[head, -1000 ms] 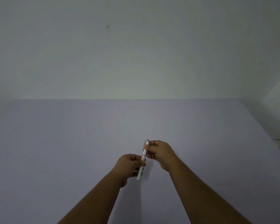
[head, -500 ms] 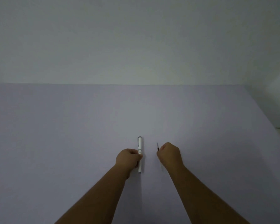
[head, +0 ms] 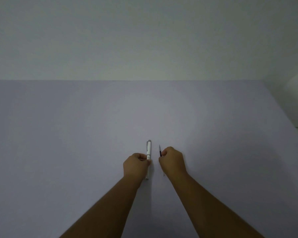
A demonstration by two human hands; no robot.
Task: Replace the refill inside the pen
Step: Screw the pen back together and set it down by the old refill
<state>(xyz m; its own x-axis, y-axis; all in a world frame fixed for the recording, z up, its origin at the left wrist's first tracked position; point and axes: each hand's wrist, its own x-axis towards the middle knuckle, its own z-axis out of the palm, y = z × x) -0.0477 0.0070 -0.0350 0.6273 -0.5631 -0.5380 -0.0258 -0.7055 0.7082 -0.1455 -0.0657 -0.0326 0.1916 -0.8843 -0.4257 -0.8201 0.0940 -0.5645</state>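
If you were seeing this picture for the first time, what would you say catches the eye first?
Two bare forearms reach up from the bottom edge over a plain pale lilac tabletop. Just below the middle, the left hand pinches a slim white pen with a grey cap end, pointing away from the person. Close beside it, apart from the pen, the right hand grips a thin dark refill, of which only the far end shows.

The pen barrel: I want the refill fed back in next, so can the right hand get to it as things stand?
Probably yes. The right hand, closed on the thin refill, sits just beside the white pen in the left hand, with only bare table between them.
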